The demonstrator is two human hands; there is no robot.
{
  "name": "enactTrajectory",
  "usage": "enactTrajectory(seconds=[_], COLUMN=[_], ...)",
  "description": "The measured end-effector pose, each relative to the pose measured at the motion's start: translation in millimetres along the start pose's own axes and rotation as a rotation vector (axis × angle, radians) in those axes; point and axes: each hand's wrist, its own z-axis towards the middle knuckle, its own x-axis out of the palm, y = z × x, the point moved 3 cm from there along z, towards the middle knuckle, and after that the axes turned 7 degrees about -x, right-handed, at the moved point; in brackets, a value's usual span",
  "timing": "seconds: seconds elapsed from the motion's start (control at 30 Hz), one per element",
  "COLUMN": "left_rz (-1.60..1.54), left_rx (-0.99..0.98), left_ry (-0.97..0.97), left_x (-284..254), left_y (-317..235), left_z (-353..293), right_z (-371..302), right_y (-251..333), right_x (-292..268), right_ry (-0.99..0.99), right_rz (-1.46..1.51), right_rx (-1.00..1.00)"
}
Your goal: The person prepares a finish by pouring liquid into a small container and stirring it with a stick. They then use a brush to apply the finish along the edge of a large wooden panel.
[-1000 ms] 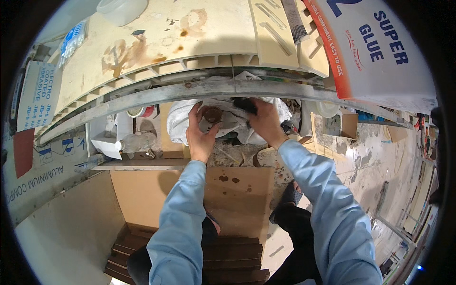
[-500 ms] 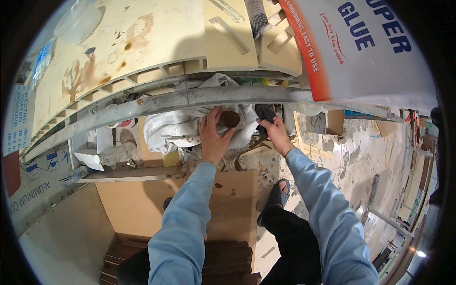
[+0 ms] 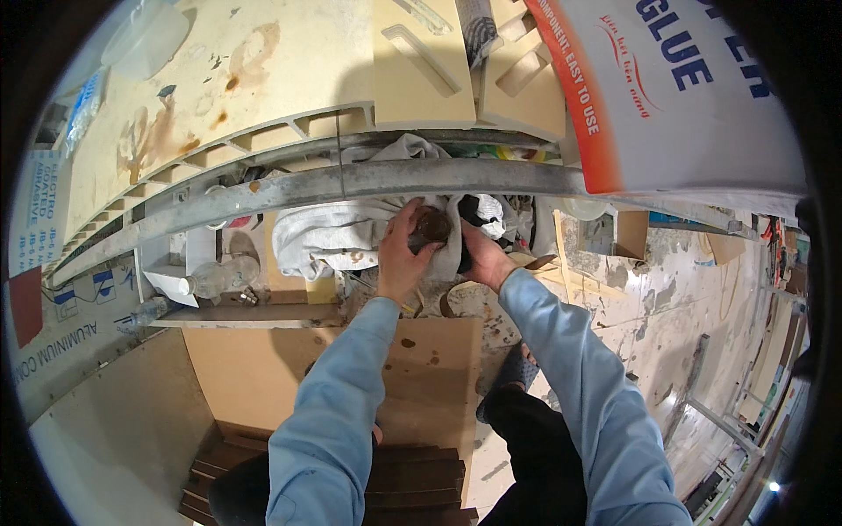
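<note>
Holds a round brown container (image 3: 430, 228) in the left hand (image 3: 403, 259), clasped between thumb and fingers, to the right of the palm and toward its far side. Wraps the fingers round the left and far edge, lays the thumb along the near edge. Turns the round end mostly up to the camera; shows too little of the side to fix a long axis.

Keeps the right hand (image 3: 488, 261) just to the right of the container, apart from it, with a fold of grey cloth (image 3: 307, 241) in between. Places the left hand nearer, in full contact; leaves only that narrow fold between the container and the right fingers. Seems to grip a dark item (image 3: 468, 209) in those right fingers, mostly hidden behind the hand and the fold.

Bends the left wrist little, in line with the forearm, fingers reaching away and to the right. Angles the right hand inward, up and to the left, back of the hand partly toward the camera. Brings both blue sleeves (image 3: 329, 412) up from the lower edge, converging just on the near side of a grey metal rail (image 3: 386, 180), above a brown-spotted board (image 3: 237, 377).
</note>
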Motion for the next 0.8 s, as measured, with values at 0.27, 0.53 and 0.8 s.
enactTrajectory(seconds=[0.27, 0.53, 0.8], left_rz=[0.001, 0.133, 0.116], left_rx=[0.0, 0.103, 0.112], left_ry=[0.071, 0.071, 0.175], left_x=[5, 0, -4], left_y=[6, 2, 6], left_z=[0, -1, 4], right_z=[4, 5, 3], right_y=[5, 7, 20], right_x=[8, 0, 16], right_ry=[0.026, -0.083, -0.003], right_rz=[0.042, -0.102, -0.178], right_rx=[0.012, -0.122, -0.047])
